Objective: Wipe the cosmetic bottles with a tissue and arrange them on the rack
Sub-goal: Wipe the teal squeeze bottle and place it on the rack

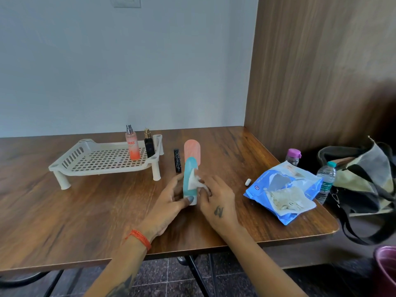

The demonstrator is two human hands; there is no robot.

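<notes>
Head view: left hand (171, 200) grips teal bottle (189, 179) (upright); right hand (216, 198) pinches tissue (196, 182) against it; 2 bottles on rack (102, 161).

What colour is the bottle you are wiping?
The bottle is teal blue with a white cap, seen from the head view.

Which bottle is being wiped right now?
Start at the cream rack and move right, past the slim black tube. The teal bottle stands between both hands, tissue against it. Only it is held; the pink bottle behind stands free.
</notes>
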